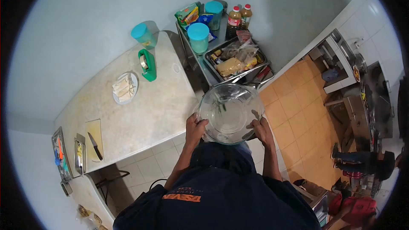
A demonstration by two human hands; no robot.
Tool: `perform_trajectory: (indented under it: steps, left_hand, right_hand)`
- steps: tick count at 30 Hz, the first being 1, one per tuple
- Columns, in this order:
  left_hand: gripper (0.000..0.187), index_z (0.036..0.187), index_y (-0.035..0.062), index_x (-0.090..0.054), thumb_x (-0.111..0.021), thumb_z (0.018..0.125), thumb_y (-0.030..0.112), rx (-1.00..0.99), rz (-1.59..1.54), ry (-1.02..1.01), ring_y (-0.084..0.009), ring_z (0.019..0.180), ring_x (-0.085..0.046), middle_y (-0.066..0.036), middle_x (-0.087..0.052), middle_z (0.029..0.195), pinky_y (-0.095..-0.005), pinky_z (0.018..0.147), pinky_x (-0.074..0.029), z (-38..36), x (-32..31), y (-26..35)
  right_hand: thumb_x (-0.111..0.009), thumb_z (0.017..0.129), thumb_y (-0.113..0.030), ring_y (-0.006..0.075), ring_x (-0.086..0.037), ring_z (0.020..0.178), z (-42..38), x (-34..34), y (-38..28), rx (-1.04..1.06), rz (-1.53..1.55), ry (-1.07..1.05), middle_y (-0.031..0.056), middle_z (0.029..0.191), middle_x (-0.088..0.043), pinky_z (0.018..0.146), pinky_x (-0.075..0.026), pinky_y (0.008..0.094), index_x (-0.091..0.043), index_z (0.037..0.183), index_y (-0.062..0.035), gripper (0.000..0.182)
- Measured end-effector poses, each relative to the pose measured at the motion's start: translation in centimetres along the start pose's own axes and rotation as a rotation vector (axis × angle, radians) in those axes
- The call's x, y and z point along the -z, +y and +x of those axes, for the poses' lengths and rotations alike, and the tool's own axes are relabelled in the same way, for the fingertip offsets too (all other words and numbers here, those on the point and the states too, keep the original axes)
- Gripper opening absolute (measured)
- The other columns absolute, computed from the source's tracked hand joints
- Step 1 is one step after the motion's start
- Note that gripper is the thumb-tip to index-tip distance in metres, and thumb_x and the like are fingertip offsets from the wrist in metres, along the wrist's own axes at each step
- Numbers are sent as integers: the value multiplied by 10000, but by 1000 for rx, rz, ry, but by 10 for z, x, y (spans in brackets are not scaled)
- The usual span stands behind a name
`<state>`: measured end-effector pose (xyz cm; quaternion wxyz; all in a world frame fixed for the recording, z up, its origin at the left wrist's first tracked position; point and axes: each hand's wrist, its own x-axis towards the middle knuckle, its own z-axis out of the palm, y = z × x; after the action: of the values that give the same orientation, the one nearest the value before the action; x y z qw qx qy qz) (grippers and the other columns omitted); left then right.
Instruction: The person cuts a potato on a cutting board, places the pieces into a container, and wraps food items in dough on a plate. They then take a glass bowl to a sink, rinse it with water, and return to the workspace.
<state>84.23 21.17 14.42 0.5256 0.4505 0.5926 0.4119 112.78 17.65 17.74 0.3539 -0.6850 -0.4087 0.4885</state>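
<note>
I hold a clear glass bowl (229, 111) in front of my chest with both hands. My left hand (195, 129) grips its left rim, thumb over the edge. My right hand (260, 130) grips the right rim. A few green bits lie inside the bowl. The bowl hangs just past the right end of a pale stone counter (149, 115), below a metal tray (211, 58) full of packaged foods.
On the counter sit a plate of folded white pieces (125, 87), a green tape dispenser (148, 64), a teal cup (142, 34), and a cutting board with a knife (95, 145). Teal-lidded containers (198, 36) and two bottles (239, 16) stand behind the tray. Another person (362, 162) stands at the right.
</note>
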Motion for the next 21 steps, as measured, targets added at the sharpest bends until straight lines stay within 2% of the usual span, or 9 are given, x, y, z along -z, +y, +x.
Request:
perform_trajectory:
  steps: [2, 5, 8, 11, 12, 15, 16, 19, 21]
  left_hand:
    - [140, 894, -25, -564, -642, 803, 47, 40, 39, 0, -153, 444, -549, -56, -544, 622, -328, 391, -445, 1, -27, -5]
    - [153, 773, 5, -515, -659, 758, 54, 121, 26, 41, -112, 612, -425, 1, -455, 664, -301, 572, -359, -5, -73, 26]
    - [122, 893, -8, -613, -633, 775, 15, 111, -78, 130, -99, 644, -492, -7, -556, 724, -282, 584, -383, -15, -133, 61]
    - [235, 1021, -1, -657, -616, 790, -8, 3, -257, 159, -84, 646, -526, -1, -612, 769, -257, 575, -390, -15, -198, 42]
    - [101, 880, -1, -588, -642, 797, 17, 50, -178, 180, -96, 577, -533, -18, -567, 694, -267, 487, -430, -14, -220, 44]
    - [227, 1021, 1, -658, -624, 797, 4, 32, -179, 228, -48, 586, -480, 32, -582, 708, -240, 514, -350, -26, -296, 60]
    - [219, 1018, -16, -652, -624, 802, 12, 69, -148, 225, -49, 589, -492, 13, -583, 726, -237, 516, -365, -26, -318, 58]
    - [252, 1033, -40, -637, -636, 793, 37, 128, -233, 227, -82, 596, -518, -20, -595, 752, -254, 511, -445, -20, -390, 55]
    - [310, 1073, -59, -623, -643, 784, 52, 118, -88, 185, -121, 646, -570, -62, -620, 801, -268, 515, -501, -8, -428, 46]
  right_hand:
    - [-479, 804, -262, 329, -653, 806, 12, 29, 6, -36, -47, -45, 234, 879, -662, 792, -498, 396, -544, 1152, 119, 520]
    - [-482, 800, -260, 320, -656, 836, 33, 67, 13, -44, -20, -47, 242, 880, -660, 811, -486, 390, -551, 1153, 111, 517]
    - [-445, 853, -175, 274, -663, 836, 69, 122, 37, 66, -84, -226, 175, 887, -591, 592, -581, 371, -404, 1382, 95, 595]
    - [-454, 845, -183, 281, -657, 825, 72, 183, -2, 21, 53, -310, 183, 888, -599, 587, -572, 369, -406, 1385, 93, 608]
    - [-458, 836, -184, 294, -651, 778, 82, 206, -1, -16, 35, -341, 181, 877, -600, 567, -569, 361, -415, 1382, 88, 612]
    - [-461, 827, -180, 302, -651, 714, 103, 279, 0, 16, -21, -347, 196, 894, -605, 542, -580, 364, -416, 1379, 91, 616]
    - [-462, 821, -180, 309, -643, 656, 110, 301, 6, 52, -12, -328, 208, 900, -603, 515, -590, 383, -457, 1313, 109, 571]
    - [-467, 819, -179, 314, -649, 656, 122, 372, -1, 17, 26, -358, 210, 890, -596, 495, -592, 397, -493, 1221, 124, 504]
    - [-470, 819, -176, 317, -654, 659, 135, 413, 1, -29, -21, -329, 211, 889, -595, 479, -588, 393, -502, 1180, 127, 473]
